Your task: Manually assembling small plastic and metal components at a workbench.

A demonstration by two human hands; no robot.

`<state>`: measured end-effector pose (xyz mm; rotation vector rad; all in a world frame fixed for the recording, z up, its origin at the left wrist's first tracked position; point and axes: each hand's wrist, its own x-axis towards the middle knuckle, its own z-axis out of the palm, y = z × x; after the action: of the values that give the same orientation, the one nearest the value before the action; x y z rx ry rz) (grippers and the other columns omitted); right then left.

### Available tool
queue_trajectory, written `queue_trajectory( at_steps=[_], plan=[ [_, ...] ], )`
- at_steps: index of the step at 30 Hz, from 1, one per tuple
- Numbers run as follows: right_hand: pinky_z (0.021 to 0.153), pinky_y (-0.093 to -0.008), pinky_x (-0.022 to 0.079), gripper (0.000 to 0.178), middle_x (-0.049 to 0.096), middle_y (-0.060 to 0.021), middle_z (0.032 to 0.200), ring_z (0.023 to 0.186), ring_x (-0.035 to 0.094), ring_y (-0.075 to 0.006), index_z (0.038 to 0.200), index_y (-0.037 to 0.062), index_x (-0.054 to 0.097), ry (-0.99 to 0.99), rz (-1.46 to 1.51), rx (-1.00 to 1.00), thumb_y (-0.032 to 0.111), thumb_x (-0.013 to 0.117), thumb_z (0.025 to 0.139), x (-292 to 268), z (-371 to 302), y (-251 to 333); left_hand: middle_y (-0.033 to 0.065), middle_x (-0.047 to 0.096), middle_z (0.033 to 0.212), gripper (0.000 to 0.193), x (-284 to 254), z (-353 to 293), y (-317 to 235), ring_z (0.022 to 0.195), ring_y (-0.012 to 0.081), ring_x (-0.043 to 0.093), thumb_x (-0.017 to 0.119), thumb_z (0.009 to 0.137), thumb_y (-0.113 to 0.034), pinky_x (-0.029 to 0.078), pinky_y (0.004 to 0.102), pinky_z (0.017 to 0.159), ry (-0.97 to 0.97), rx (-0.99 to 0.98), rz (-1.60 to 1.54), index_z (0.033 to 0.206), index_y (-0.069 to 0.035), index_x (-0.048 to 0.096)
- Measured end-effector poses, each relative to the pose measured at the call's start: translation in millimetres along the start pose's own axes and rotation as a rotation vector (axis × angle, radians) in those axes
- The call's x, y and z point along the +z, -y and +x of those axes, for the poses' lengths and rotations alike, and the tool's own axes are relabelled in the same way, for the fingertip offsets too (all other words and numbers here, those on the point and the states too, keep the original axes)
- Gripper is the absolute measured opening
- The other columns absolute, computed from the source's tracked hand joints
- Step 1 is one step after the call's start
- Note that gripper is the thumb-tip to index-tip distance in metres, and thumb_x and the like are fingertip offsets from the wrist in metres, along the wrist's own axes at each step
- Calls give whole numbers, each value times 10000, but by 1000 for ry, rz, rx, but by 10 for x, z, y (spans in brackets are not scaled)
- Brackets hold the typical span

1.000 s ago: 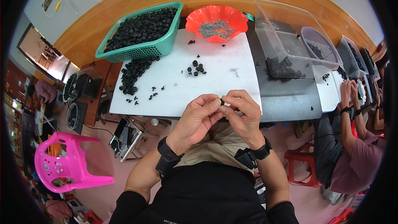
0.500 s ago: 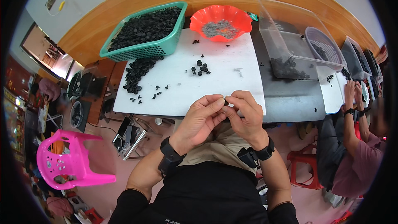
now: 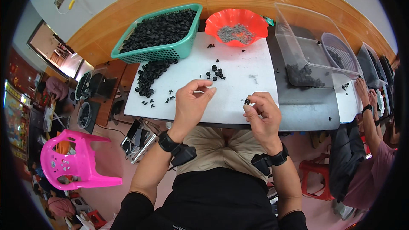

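Above the white board [image 3: 191,108], my left hand [image 3: 191,102] is closed in a pinch, thumb tip close to the forefinger; whatever may be between the tips is too small to make out. My right hand [image 3: 265,113], to its right near the board's front edge, grips a small black plastic cap [image 3: 247,101] between thumb and fingers. A thin light-coloured bit sticks out on its left side. Beyond my left hand lies a small group of black knobs [image 3: 217,73]. Tiny black pieces [image 3: 169,99] are scattered left of that hand.
A green basket [image 3: 170,51] full of black caps stands at the back left, with a heap of caps [image 3: 149,76] before it. A red wavy bowl [image 3: 260,21] holds grey metal pins. Right of it stands a clear bin [image 3: 294,55]. A co-worker's hand [image 3: 362,89] is far right.
My hands were together on the small black piece and have come apart. The left moved up, while the right moved slightly right, keeping the black cap. The view has shifted a little.
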<state>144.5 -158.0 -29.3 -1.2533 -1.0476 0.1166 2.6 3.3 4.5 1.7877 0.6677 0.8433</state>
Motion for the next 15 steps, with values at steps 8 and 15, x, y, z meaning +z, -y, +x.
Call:
queue_trajectory(
  at_steps=[8, 15],
  plan=[
    [558, -202, 491, 176, 610, -98, 1050, 666, 609, -82, 1075, -37, 655, -28, 138, 116, -1, 705, 910, -23, -3, 15, 63, 726, 892, 203, -442, 177, 71, 762, 86, 636, 770, 856, -81, 512, 232, 678, -121, 39, 227, 1024, 23, 726],
    [584, -201, 529, 193, 575, -91, 1106, 678, 595, -75, 1100, -30, 648, -17, 231, 190, 17, 700, 920, -65, -23, -5, 53, 703, 820, 188, -1089, 184, 74, 722, 85, 625, 766, 848, -80, 503, 232, 656, -250, 74, 275, 1006, 16, 732]
  ],
)
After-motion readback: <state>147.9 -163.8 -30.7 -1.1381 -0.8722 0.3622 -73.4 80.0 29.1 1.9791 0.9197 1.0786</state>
